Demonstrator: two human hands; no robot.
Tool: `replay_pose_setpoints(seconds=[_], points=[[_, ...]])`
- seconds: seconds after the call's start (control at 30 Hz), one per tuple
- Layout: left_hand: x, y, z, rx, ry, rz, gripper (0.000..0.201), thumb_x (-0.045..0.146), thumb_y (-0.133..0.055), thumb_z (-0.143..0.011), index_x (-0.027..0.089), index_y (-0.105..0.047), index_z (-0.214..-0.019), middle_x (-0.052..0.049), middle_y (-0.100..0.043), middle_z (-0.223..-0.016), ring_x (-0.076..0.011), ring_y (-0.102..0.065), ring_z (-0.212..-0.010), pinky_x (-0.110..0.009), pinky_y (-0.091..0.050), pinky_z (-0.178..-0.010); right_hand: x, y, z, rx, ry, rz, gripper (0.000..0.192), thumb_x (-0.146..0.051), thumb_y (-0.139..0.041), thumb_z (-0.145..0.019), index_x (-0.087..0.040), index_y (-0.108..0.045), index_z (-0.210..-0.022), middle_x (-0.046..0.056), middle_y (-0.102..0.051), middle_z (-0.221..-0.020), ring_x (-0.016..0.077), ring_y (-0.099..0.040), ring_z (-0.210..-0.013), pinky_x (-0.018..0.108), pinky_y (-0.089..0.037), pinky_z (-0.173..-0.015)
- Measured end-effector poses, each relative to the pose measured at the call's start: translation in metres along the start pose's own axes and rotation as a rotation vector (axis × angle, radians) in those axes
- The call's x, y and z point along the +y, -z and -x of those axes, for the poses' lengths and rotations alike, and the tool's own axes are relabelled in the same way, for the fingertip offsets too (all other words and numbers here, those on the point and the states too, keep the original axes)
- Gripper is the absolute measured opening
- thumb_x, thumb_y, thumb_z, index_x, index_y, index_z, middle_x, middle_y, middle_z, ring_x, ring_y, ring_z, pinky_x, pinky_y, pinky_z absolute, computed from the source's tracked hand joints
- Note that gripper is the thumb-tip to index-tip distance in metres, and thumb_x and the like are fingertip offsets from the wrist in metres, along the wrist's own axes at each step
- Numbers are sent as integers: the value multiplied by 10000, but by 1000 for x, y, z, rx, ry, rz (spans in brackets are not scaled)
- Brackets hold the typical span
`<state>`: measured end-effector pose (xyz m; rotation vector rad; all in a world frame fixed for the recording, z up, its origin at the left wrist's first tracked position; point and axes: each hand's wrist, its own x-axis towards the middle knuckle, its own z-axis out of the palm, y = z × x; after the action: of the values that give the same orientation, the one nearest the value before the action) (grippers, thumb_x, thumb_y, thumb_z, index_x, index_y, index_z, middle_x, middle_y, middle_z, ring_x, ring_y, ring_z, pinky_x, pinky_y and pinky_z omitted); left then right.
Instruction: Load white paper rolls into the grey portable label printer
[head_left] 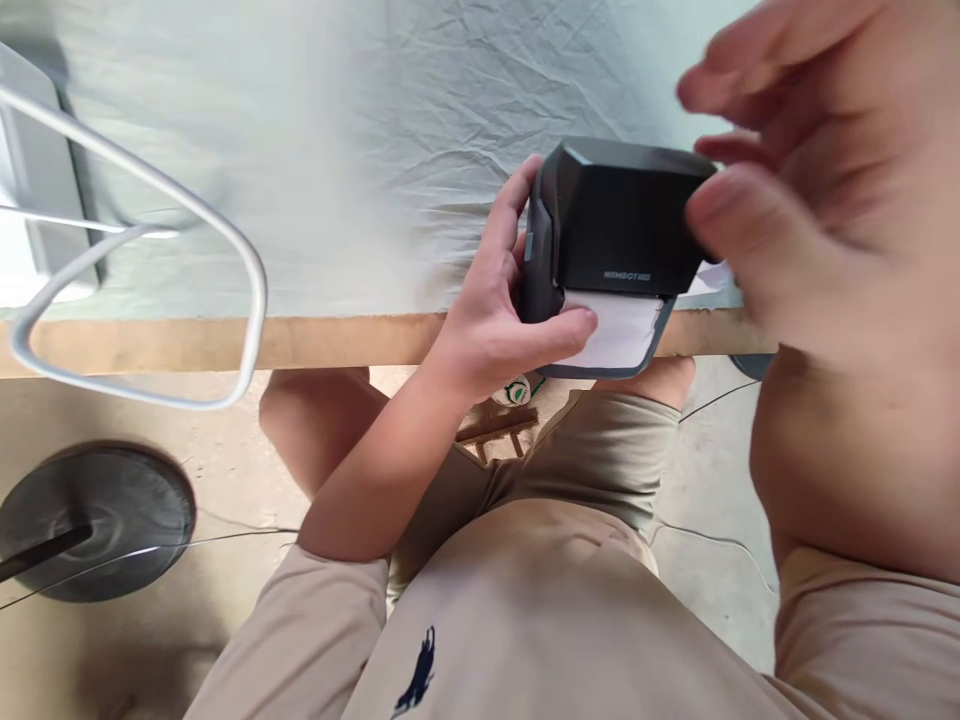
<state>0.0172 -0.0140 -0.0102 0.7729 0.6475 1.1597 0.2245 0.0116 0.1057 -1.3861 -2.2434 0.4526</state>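
Observation:
My left hand (495,310) grips a dark grey label printer (622,215) at the table's near edge, fingers behind its left side and thumb pressed on the white label paper (626,330) coming out of its front. My right hand (810,180) is raised close to the camera, blurred, fingers spread, with its fingertips at the printer's right edge. Whether it touches the printer I cannot tell.
A pale green wrinkled cloth (360,150) covers the table, which has a wooden edge (225,345). A white wire frame (225,250) and a white box (30,190) lie at the left. A round black fan base (97,520) and cables rest on the floor.

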Motion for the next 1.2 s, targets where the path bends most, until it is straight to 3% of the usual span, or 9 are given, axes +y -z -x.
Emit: replay_pose_setpoints(seconds=[0.13, 0.23, 0.57, 0.67, 0.73, 0.87, 1.03, 1.1, 1.2], points=[[2, -1, 7, -72, -115, 117, 728, 545, -958, -977, 340, -659, -1609, -41, -805, -1402, -360, -814, -1412, -429, -707, -1126, -12, 0, -5, -211, 72, 0, 561, -586, -735, -1088, -380, -670, -1606, -26, -741, -1621, 314, -744, -1504, 536, -629, -1377], [9, -6, 10, -5, -86, 134, 503, 554, -897, -1087, 314, -699, -1482, -38, -779, -1453, -324, -769, -1501, -420, -657, -1262, -25, -1, -7, -212, 2, 9, 541, -586, -776, -1076, -403, -692, -1578, -13, -754, -1585, 324, -744, -1487, 530, -645, -1372], [5, 0, 3, -5, -69, 78, 696, 610, -1023, -911, 352, -792, -1516, -70, -808, -1519, -435, -703, -1634, -509, -657, -1300, -25, -6, 9, -151, 104, 126, 584, -525, -739, -1103, -318, -678, -1645, 127, -736, -1576, 387, -710, -1346, 483, -732, -874], [8, -5, 4, 9, -55, 76, 675, 605, -999, -937, 350, -793, -1527, -74, -811, -1505, -449, -616, -1735, -552, -607, -1378, -17, -7, 11, -100, 138, 121, 610, -518, -771, -1081, -293, -701, -1643, 133, -766, -1548, 390, -726, -1398, 516, -741, -1003], [11, -11, 6, 19, -59, 115, 508, 605, -838, -1089, 321, -792, -1508, -57, -796, -1564, -392, -530, -1819, -535, -517, -1475, -10, -7, 11, -24, 171, 102, 614, -564, -798, -1063, -294, -732, -1611, 130, -772, -1531, 374, -739, -1437, 541, -725, -1135], [21, -24, 8, 120, -38, 190, 398, 437, -494, -1289, 211, -737, -1510, -44, -775, -1638, -269, -487, -1854, -444, -420, -1549, 0, -4, 16, 16, 227, 80, 582, -544, -773, -1094, -290, -735, -1616, 115, -800, -1537, 310, -784, -1402, 495, -727, -1175], [21, -22, 2, 205, 21, 216, 440, 340, -494, -1264, 245, -692, -1645, -50, -834, -1526, -319, -465, -1860, -495, -506, -1510, -5, -3, 23, -31, 223, 58, 728, -430, -837, -1029, -384, -644, -1730, 46, -721, -1726, 317, -685, -1635, 525, -683, -1329], [13, -15, -3, 193, 19, 192, 484, 431, -596, -1219, 329, -701, -1681, -13, -855, -1475, -336, -439, -1858, -513, -526, -1496, -8, -1, 24, -34, 167, 46, 709, -446, -845, -1013, -447, -660, -1698, 10, -710, -1730, 330, -677, -1638, 553, -722, -1253], [2, -7, -10, 113, 11, 174, 512, 530, -690, -1154, 392, -732, -1645, 11, -873, -1456, -353, -513, -1785, -495, -556, -1454, -11, 3, 21, 36, 145, 64, 701, -573, -943, -924, -390, -762, -1576, 82, -757, -1580, 376, -745, -1479, 572, -748, -1109]])
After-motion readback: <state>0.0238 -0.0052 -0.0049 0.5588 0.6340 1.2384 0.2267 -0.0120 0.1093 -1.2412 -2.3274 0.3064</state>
